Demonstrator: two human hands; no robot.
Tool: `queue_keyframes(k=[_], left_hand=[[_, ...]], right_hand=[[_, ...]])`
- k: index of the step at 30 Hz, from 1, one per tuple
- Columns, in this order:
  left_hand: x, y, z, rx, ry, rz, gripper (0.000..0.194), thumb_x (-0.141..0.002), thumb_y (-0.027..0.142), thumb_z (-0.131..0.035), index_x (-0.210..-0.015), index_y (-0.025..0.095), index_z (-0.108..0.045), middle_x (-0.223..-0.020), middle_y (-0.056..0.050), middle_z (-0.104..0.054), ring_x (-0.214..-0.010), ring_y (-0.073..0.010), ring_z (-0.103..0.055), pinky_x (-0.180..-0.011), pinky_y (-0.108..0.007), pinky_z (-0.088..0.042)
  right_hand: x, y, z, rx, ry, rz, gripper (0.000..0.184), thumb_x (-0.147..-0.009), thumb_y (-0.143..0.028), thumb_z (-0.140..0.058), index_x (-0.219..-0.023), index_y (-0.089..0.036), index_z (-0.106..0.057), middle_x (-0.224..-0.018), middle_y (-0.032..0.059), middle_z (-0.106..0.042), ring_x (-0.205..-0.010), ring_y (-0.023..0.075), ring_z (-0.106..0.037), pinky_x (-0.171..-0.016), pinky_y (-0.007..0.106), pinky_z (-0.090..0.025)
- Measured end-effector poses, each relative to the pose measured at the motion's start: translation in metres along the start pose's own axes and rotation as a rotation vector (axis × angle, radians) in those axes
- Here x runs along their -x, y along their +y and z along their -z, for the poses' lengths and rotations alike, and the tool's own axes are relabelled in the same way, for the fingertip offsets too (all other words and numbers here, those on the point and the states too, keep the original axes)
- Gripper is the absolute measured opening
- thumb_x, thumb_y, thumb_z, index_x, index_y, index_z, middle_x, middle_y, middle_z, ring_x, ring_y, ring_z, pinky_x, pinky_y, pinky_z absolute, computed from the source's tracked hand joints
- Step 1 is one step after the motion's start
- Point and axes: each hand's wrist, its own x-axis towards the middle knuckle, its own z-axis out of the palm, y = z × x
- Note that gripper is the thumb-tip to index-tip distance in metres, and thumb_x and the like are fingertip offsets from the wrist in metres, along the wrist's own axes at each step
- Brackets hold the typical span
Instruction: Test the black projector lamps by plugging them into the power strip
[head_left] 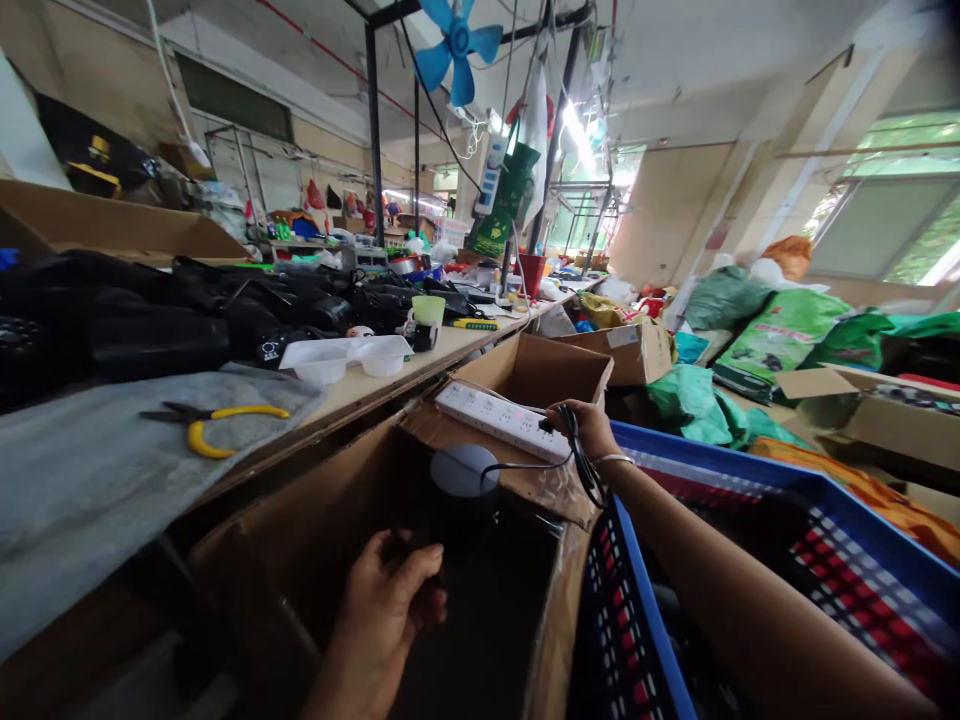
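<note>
My left hand (390, 600) is closed round the lower part of a black device (461, 500) with a round grey top, held over an open cardboard box (300, 540). A black cord (540, 462) runs from the device to my right hand (581, 425), which pinches a black plug at the near end of a white power strip (499, 418). The strip lies on a cardboard flap between two boxes. A bracelet sits on my right wrist.
A blue plastic crate (750, 480) stands under my right forearm. On the long workbench to the left lie yellow-handled pliers (214, 420), white trays (345, 355), a green cup (427, 312) and a pile of black goods (187, 310). Bags and boxes crowd the right.
</note>
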Motion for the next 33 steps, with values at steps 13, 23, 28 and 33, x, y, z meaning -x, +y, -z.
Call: queue_keyframes(k=[13,23,28,33], left_hand=[[-0.031,-0.018,0.005,-0.033,0.116,-0.049,0.048,-0.055,0.022,-0.072,-0.091,0.02,-0.04,-0.054,0.008,-0.056,-0.033,-0.0082,-0.048,-0.033,-0.019,-0.04],[-0.033,-0.016,0.006,0.003,-0.08,-0.095,0.038,-0.058,0.021,-0.068,-0.09,0.016,-0.049,-0.069,0.005,-0.057,-0.049,-0.0074,-0.052,-0.039,-0.017,-0.042],[-0.031,-0.014,0.006,0.014,-0.065,-0.098,0.039,-0.057,0.018,-0.067,-0.091,0.016,-0.049,-0.069,0.006,-0.055,-0.048,-0.0066,-0.049,-0.039,-0.017,-0.042],[-0.028,-0.012,0.008,0.008,-0.016,-0.119,0.037,-0.056,0.018,-0.066,-0.088,0.017,-0.048,-0.069,0.006,-0.054,-0.043,-0.0055,-0.048,-0.036,-0.017,-0.042]], right_hand=[[-0.037,-0.005,-0.035,0.32,-0.106,0.117,0.021,-0.072,-0.035,-0.063,-0.068,-0.014,-0.063,-0.065,0.0094,-0.065,-0.068,0.023,-0.063,-0.058,0.026,-0.04],[-0.019,-0.004,-0.054,0.397,-0.074,0.12,0.012,-0.076,-0.018,-0.049,-0.072,-0.013,-0.059,-0.07,0.0077,-0.062,-0.067,0.0189,-0.058,-0.062,0.026,-0.038],[-0.017,0.001,-0.058,0.378,-0.011,0.146,0.02,-0.082,-0.025,-0.045,-0.071,-0.015,-0.057,-0.071,0.0074,-0.061,-0.067,0.0182,-0.057,-0.061,0.025,-0.037],[-0.015,0.006,-0.062,0.365,0.035,0.164,0.023,-0.085,-0.029,-0.043,-0.074,-0.014,-0.058,-0.075,0.0088,-0.062,-0.071,0.0198,-0.058,-0.063,0.027,-0.037]])
